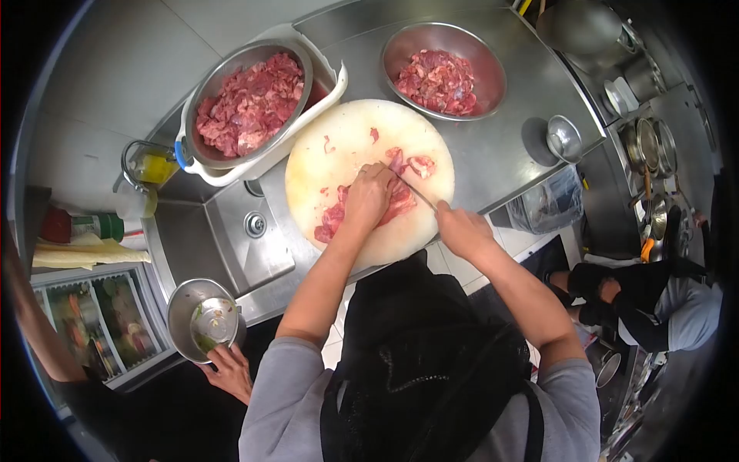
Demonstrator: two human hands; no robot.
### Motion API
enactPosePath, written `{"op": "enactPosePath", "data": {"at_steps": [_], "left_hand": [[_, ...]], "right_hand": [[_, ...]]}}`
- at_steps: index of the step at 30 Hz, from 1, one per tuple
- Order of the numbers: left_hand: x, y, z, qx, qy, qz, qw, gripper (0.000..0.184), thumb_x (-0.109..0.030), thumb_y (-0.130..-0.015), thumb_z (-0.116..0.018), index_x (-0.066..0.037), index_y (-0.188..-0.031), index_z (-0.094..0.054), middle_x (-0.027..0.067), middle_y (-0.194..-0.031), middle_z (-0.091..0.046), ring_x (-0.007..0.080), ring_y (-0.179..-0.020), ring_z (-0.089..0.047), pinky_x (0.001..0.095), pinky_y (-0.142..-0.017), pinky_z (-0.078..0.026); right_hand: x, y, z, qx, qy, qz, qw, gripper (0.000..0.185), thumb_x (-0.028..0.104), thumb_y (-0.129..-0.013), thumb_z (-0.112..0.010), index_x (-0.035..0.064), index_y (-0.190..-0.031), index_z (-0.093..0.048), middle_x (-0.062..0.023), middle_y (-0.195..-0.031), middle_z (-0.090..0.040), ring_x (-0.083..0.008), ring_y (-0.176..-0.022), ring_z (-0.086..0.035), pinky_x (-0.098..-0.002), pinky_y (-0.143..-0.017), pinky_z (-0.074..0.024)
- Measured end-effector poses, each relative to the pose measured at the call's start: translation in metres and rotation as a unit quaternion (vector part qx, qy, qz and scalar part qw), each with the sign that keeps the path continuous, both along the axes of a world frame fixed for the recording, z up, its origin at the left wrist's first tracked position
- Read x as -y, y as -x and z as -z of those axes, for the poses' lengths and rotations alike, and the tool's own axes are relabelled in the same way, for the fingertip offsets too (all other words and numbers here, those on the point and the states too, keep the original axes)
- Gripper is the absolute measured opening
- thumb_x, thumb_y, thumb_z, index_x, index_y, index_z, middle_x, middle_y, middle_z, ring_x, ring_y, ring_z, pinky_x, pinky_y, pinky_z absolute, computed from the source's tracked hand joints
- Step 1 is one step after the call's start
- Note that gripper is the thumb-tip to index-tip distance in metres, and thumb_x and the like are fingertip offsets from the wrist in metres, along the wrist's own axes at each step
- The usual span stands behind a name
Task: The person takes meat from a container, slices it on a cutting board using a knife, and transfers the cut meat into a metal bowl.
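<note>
While the left hand [372,190] presses the meat [396,202], right hand [462,229] gripping knife [416,190], just beside.

Beside a grey tiled wall [85,92], a stainless-steel counter [508,146] and rectangular metal sink [231,223] are set; pale square floor tiles [450,269] are partly covered by dark shapes.

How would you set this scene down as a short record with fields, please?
Left hand: on meat, beside the blade
Right hand: holding a knife
Board: round, pale, bearing meat and scraps
Left bowl: heaped with meat, in a white tub
Right bowl: holds less meat
Small bowl: near the counter's edge
Sink: left of the board
Co-worker's hand: at a pot
</note>
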State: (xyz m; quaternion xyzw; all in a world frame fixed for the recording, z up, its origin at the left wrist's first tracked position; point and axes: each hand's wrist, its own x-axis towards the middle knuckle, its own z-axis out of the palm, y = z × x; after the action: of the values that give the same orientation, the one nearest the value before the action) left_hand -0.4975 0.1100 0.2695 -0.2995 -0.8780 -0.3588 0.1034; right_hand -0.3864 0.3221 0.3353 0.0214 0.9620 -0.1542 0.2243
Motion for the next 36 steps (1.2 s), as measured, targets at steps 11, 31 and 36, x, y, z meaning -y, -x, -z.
{"op": "enactPosePath", "data": {"at_steps": [11,31,36], "left_hand": [[0.017,0.023,0.017,0.025,0.008,-0.129,0.991,0.004,-0.003,-0.097,-0.071,0.0,-0.098,-0.074,0.02,-0.095,-0.071,0.0382,-0.088,-0.071,0.0483,-0.081,-0.059],[0.051,-0.059,-0.029,0.007,0.156,-0.035,0.987,0.04,-0.04,-0.088,-0.087,-0.012,-0.115,-0.077,0.0098,-0.117,-0.07,0.0326,-0.116,-0.065,0.0492,-0.107,-0.046],[0.046,-0.042,-0.03,-0.001,0.039,0.027,0.999,0.035,-0.026,-0.088,-0.088,-0.008,-0.115,-0.074,0.0108,-0.112,-0.071,0.0347,-0.112,-0.066,0.049,-0.101,-0.052]], "right_hand": [[-0.025,-0.032,-0.028,0.085,-0.019,0.027,0.996,0.032,0.033,-0.116,-0.048,0.0044,-0.122,-0.06,-0.0314,-0.101,-0.076,-0.055,-0.101,-0.074,-0.0649,-0.091,-0.0569],[-0.012,-0.055,-0.023,0.021,0.036,0.086,0.995,0.039,0.041,-0.117,-0.048,0.005,-0.123,-0.061,-0.0322,-0.095,-0.075,-0.0572,-0.093,-0.073,-0.0677,-0.087,-0.0559],[0.006,-0.06,-0.023,-0.051,0.037,0.071,0.995,0.033,0.037,-0.116,-0.051,0.0054,-0.12,-0.059,-0.0294,-0.086,-0.075,-0.0556,-0.084,-0.073,-0.0667,-0.079,-0.0577]]}}
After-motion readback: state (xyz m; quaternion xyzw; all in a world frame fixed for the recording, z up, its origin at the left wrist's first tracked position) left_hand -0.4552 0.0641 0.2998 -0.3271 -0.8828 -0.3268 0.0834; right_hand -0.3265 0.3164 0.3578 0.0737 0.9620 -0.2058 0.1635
